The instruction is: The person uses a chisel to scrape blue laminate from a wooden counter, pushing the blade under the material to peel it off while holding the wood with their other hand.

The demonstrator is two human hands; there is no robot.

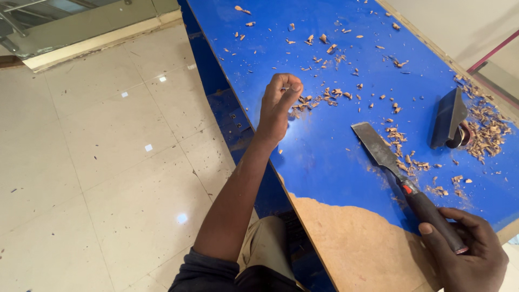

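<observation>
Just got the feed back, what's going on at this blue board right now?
A person's right hand grips a wide chisel by its dark handle, blade lying flat on the blue board. The left hand is raised above the board with fingertips pinched together; whether it holds anything is unclear. Wood shavings are scattered around, and the blue coating is gone near the board's front edge.

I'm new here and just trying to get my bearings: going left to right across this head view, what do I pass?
Tiled floor → left hand → chisel → dark block → heap of shavings.
</observation>
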